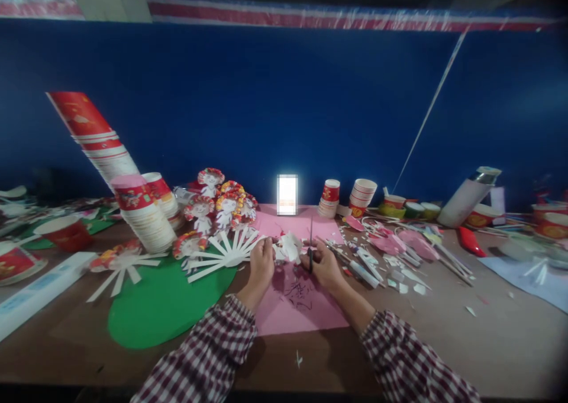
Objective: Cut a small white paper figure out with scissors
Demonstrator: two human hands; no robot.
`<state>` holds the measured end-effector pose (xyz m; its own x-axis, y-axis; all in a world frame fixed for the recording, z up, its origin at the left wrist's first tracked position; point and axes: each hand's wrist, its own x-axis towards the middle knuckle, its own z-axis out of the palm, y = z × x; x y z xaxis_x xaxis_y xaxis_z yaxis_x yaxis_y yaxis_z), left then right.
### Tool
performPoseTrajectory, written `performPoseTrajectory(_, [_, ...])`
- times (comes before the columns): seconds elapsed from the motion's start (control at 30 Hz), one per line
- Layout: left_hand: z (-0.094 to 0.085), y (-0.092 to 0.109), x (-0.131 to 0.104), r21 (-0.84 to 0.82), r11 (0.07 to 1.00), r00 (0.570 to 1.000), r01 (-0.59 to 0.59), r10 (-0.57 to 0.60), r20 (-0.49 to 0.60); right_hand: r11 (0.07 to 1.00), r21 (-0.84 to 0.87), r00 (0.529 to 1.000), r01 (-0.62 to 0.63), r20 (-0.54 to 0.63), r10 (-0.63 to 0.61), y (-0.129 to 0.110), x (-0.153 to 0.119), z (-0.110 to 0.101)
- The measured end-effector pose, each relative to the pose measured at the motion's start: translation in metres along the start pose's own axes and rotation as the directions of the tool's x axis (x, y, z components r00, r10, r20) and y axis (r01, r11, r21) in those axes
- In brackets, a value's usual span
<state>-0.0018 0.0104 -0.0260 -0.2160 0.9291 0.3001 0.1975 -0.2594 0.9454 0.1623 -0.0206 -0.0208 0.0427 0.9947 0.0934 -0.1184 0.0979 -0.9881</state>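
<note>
My left hand (pixel 262 260) is closed on a white paper piece (pixel 290 247), which reaches toward the middle between my hands. Black-handled scissors (pixel 311 255) are in my right hand (pixel 322 263), with their blades pointing up and away, just right of the paper. Both hands are over a pink sheet (pixel 297 317) with dark scraps on it. Left of my left hand, a fan of white strips (pixel 228 255) lies partly over a green sheet (pixel 164 308).
Stacked paper cups (pixel 142 213) lean at the left. Small paper figures (pixel 202 213) stand behind the fan. A bright screen (pixel 287 194) is at the back. More cups (pixel 329 199), pens, brushes and paper scraps (pixel 403 287) lie to the right.
</note>
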Motion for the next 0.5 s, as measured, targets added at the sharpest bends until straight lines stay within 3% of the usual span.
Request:
performPoseTrajectory(0.2, [0.003, 0.007, -0.005, -0.144, 0.983, 0.994, 0.11, -0.106, 0.035, 1.0, 0.014, 1.0, -0.015, 0.021, 0.014, -0.006, -0.002, 0.002])
performPoseTrajectory(0.5, [0.005, 0.011, -0.006, -0.061, 0.996, 0.986, 0.061, -0.05, 0.162, 0.998, -0.055, 0.998, 0.006, 0.058, -0.003, -0.007, -0.006, 0.004])
